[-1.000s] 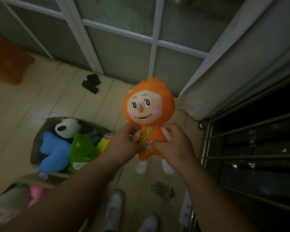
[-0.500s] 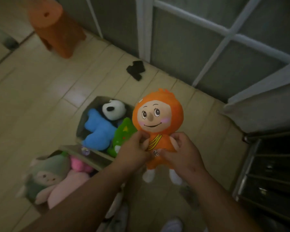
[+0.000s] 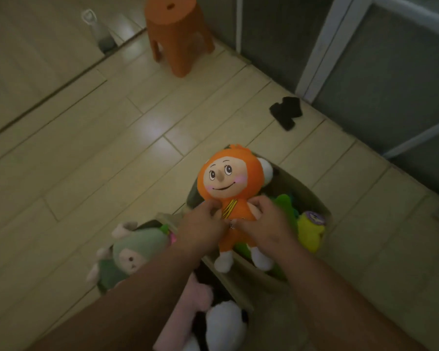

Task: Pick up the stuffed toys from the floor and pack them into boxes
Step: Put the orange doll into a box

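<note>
An orange stuffed doll with a smiling face and white feet hangs upright over the far cardboard box. My left hand grips its body on the left and my right hand grips it on the right. That box holds a green toy, a yellow toy and a white one partly hidden behind the doll's head. A nearer box holds a grey-green doll, a pink toy and a black-and-white toy.
An orange plastic stool stands at the top on the pale tiled floor. A clear bottle stands to its left. A black object lies by the glass door frame at the right.
The view has swung left and down. The orange doll, still held in both hands, now hangs right over the far box, covering the panda and blue toy seen earlier.
</note>
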A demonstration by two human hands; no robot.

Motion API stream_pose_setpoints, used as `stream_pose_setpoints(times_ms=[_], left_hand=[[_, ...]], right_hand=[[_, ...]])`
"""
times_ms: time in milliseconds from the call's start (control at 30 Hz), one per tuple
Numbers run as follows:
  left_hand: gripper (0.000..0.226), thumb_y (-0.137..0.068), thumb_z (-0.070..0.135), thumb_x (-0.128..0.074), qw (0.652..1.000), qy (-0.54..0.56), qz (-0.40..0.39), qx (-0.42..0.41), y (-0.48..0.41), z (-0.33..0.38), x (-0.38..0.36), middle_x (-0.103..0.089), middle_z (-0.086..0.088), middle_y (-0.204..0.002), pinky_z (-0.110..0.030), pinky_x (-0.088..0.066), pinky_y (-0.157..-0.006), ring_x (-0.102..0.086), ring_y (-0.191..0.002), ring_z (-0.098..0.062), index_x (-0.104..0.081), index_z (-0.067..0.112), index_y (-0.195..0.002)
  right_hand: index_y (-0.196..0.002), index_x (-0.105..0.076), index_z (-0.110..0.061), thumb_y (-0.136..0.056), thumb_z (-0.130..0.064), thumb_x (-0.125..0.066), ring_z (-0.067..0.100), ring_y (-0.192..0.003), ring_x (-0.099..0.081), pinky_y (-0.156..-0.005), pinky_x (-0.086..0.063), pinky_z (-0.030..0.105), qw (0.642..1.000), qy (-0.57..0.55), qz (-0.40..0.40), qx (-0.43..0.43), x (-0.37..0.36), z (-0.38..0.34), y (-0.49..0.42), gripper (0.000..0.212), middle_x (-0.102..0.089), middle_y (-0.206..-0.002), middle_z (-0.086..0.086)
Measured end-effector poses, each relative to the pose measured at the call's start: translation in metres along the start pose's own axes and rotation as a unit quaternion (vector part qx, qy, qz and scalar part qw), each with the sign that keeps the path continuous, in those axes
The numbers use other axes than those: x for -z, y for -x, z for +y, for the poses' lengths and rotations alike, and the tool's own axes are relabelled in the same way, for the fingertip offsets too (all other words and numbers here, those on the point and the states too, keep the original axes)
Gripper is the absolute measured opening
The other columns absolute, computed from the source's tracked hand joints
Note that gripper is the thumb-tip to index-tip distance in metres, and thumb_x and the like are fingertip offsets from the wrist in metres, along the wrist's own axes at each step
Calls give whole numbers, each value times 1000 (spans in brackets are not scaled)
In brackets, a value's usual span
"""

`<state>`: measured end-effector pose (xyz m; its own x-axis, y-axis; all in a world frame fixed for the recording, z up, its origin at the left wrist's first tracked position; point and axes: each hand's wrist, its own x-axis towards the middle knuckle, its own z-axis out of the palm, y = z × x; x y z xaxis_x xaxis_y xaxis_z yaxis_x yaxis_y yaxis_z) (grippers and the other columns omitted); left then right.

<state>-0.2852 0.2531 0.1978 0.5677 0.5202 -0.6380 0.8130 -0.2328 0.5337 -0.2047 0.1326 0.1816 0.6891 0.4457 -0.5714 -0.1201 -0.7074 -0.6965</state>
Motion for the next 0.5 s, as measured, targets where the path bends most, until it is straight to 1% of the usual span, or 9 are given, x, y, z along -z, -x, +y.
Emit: stream_pose_setpoints(times_ms=[67, 133, 200, 267, 300, 367, 400, 500], left_hand=[[20, -84, 31, -61, 1000, 12, 13, -5, -12, -3, 0, -61, 7, -105, -40, -50, -90, -58, -100, -17, -54, 35, -102], [31, -87, 28, -61, 1000, 18, 14, -5, -21, -5, -5, -61, 2, -118, -34, -47, -94, -57, -108, -19, -57, 27, -117], [43, -87, 25, -62, 1000, 23, 14, 2, -27, -6, -11, -57, -1, -127, -30, -44, -95, -54, -114, -20, -54, 21, -128], [45, -87, 23, -63, 999, 39, 19, 18, -30, -6, -16, -57, -2, -128, -36, -48, -95, -56, -112, -22, -53, 21, -130], [43, -87, 23, -62, 998, 46, 22, 21, -32, -6, -17, -57, -2, -126, -37, -49, -93, -57, -109, -21, -53, 20, -129], [38, -88, 21, -60, 998, 55, 31, 21, -33, -5, -19, -59, -2, -120, -33, -47, -92, -55, -106, -19, -56, 18, -125], [37, -88, 21, -58, 997, 58, 38, 23, -34, -4, -19, -59, -2, -120, -34, -46, -94, -55, -108, -20, -55, 18, -125], [49, -87, 23, -53, 996, 61, 45, 41, -34, -4, -21, -52, -4, -135, -43, -46, -99, -52, -119, -25, -46, 26, -136]], right_hand=[[-117, -53, -28, -72, -37, -78, 17, -104, -57, -84, -53, 39, 1000, 11, -1, 5, -5, -2, -14, 52, -60, -113, -5], [-122, -52, -26, -76, -35, -76, 18, -110, -54, -89, -50, 37, 999, 33, -6, 3, -7, -3, -25, 53, -57, -123, -3], [-123, -52, -25, -78, -33, -75, 20, -114, -53, -89, -49, 35, 998, 59, -9, -2, -9, -3, -32, 52, -56, -128, -1], [-125, -52, -25, -79, -33, -74, 21, -116, -54, -87, -48, 33, 996, 83, -11, 0, -10, -5, -36, 51, -56, -128, 0], [-126, -51, -25, -81, -32, -72, 22, -117, -53, -87, -48, 33, 996, 89, -12, 4, -9, -6, -37, 51, -56, -129, 0], [-131, -50, -24, -84, -30, -68, 22, -121, -52, -93, -48, 36, 996, 91, -17, 17, -8, -6, -41, 50, -55, -132, 0], [-133, -49, -23, -86, -28, -66, 22, -123, -51, -96, -47, 36, 995, 96, -17, 24, -6, -6, -42, 49, -54, -134, 0], [-135, -49, -24, -89, -27, -62, 22, -123, -50, -98, -47, 38, 995, 100, 10, 17, -4, -4, -40, 48, -53, -136, 1]])
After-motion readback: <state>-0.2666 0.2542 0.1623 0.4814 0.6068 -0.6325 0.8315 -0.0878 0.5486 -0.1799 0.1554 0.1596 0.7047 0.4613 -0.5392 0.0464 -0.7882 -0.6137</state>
